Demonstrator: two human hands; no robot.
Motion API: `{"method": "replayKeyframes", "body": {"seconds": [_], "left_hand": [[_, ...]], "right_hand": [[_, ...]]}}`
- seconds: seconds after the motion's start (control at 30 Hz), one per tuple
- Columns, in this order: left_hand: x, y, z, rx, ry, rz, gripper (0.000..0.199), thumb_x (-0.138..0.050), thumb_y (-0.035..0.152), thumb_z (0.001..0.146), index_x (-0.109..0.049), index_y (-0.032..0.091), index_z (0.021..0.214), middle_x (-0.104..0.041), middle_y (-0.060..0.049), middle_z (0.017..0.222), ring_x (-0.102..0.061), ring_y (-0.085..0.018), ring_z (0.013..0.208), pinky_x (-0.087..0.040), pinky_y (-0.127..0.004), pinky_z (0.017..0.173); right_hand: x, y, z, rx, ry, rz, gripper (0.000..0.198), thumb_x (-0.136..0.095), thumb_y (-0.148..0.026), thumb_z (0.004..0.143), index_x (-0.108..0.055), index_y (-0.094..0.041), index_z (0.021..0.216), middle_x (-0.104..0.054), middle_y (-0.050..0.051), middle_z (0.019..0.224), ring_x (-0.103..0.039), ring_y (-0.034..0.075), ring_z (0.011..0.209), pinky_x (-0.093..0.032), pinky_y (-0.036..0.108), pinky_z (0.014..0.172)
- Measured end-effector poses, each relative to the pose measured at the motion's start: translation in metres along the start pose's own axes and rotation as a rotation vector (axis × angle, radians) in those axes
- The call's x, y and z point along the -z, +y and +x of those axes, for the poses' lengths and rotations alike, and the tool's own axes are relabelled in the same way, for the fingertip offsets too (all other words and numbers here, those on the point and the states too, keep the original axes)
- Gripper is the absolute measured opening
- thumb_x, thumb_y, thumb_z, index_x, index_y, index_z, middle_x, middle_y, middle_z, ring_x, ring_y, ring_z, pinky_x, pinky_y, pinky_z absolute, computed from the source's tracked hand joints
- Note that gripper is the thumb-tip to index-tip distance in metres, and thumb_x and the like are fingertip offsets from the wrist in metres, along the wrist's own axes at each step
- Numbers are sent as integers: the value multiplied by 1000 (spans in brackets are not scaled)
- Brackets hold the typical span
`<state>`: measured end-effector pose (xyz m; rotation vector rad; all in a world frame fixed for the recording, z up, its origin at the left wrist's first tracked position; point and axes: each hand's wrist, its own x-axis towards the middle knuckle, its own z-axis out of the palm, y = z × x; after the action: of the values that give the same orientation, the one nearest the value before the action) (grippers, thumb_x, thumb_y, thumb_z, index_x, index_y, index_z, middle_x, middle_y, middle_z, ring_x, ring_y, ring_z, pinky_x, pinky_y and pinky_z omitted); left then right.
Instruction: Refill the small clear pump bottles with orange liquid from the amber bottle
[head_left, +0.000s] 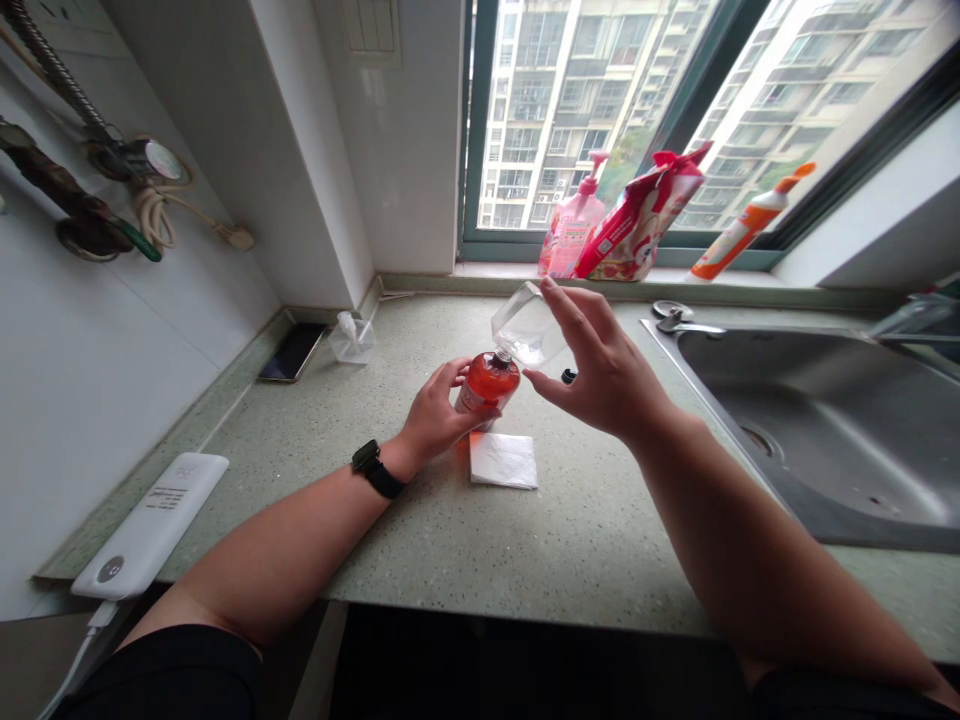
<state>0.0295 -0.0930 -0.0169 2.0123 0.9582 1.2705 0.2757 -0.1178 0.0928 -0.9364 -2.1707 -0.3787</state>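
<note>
My left hand (437, 412) is wrapped round a bottle (489, 378) of orange-red liquid with a label on its side. The bottle's narrow neck is uncapped. Tipped over beside that neck is a clear, angular cup (523, 325), pinched between the thumb and fingers of my right hand (611, 375). Whether the cup touches the neck, I cannot tell. A small black cap (568, 376) lies on the counter, just behind my right thumb. In front of the bottle rests a folded white napkin (504, 461).
On the counter (420, 540) to the left are a clear tissue-topped container (352, 341), a phone (293, 352) and a white power bank (150, 525). A steel sink (825, 430) lies right. The windowsill holds a pink pump bottle (572, 228), red bag (641, 220) and orange-white bottle (739, 238).
</note>
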Motion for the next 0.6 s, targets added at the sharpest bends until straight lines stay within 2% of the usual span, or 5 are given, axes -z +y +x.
{"method": "replayKeyframes", "body": {"seconds": [0.37, 0.6], "left_hand": [[0, 1, 0, -33, 5, 36, 76, -90, 59, 83, -58, 26, 143, -70, -13, 139, -74, -29, 116, -64, -50, 100], [0, 3, 1, -63, 20, 94, 74, -90, 60, 82, -59, 26, 141, -72, -11, 133, -72, -30, 119, -59, -52, 106]], "right_hand": [[2, -2, 1, -13, 9, 4, 94, -74, -22, 88, -29, -29, 170, -57, 16, 152, -60, 40, 139, -58, 62, 114], [3, -3, 1, 11, 18, 8, 93, -73, -22, 90, -29, -32, 171, -58, 15, 154, -60, 40, 140, -58, 62, 113]]}}
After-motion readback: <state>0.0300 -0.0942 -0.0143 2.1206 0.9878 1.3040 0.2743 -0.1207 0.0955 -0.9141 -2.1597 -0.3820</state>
